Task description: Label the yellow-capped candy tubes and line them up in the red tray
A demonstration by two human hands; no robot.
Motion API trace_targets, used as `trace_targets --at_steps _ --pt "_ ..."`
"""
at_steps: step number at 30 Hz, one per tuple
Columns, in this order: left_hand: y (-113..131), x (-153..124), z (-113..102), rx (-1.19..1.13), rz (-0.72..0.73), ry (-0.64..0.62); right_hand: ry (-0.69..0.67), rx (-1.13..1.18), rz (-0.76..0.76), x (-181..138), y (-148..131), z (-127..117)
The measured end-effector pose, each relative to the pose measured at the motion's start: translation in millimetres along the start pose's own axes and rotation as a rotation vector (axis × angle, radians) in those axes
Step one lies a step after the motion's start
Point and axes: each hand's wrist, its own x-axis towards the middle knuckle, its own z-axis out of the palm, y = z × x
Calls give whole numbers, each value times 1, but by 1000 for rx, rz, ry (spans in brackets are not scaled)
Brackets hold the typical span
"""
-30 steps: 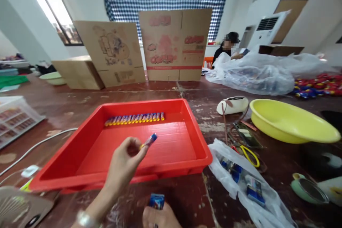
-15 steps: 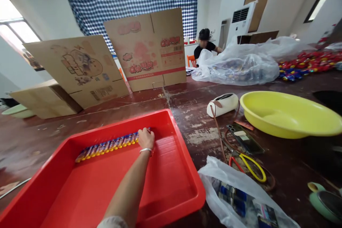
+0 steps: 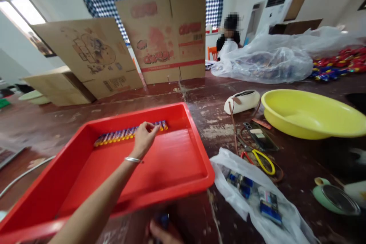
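My left hand [image 3: 145,137], with a silver bangle on the wrist, hovers over the red tray [image 3: 183,192]. Its fingers are loosely curled, thumb apart, and I see nothing in them. Behind it, a row of small blue-and-yellow wrapped sweets [image 3: 118,135] lies side by side along the tray's far wall; the hand hides part of that row. Below the tray's near edge, my right hand [image 3: 166,234] is blurred and partly cut off, closed around a small blue packet [image 3: 163,220].
Right of the tray lies a plastic bag [image 3: 228,194] with blue packets inside. Beyond it are yellow-and-red-handled scissors [image 3: 263,162], a phone [image 3: 263,139], a white pouch [image 3: 243,102] and a yellow basin [image 3: 311,131]. Cardboard boxes [image 3: 162,38] stand behind; a person [image 3: 230,38] sits farther back.
My left hand has drawn back leftward from the row's right end, uncovering sweets there. My right hand has come into view at the bottom. The camera view has tilted down.
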Motion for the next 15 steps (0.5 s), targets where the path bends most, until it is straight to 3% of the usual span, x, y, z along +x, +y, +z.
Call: trace_targets --at_steps 4,7,11,15 --pt "-23 -103 -83 -180 0 39 1 302 15 -5 10 1" --pt "-45 -195 -115 -291 -85 -72 89 279 10 -7 17 4" --pt "-72 -289 -106 -375 -274 -297 109 196 -11 -11 36 19" --pt "-88 -326 -88 -434 -377 -245 -22 90 -35 -17 51 42"
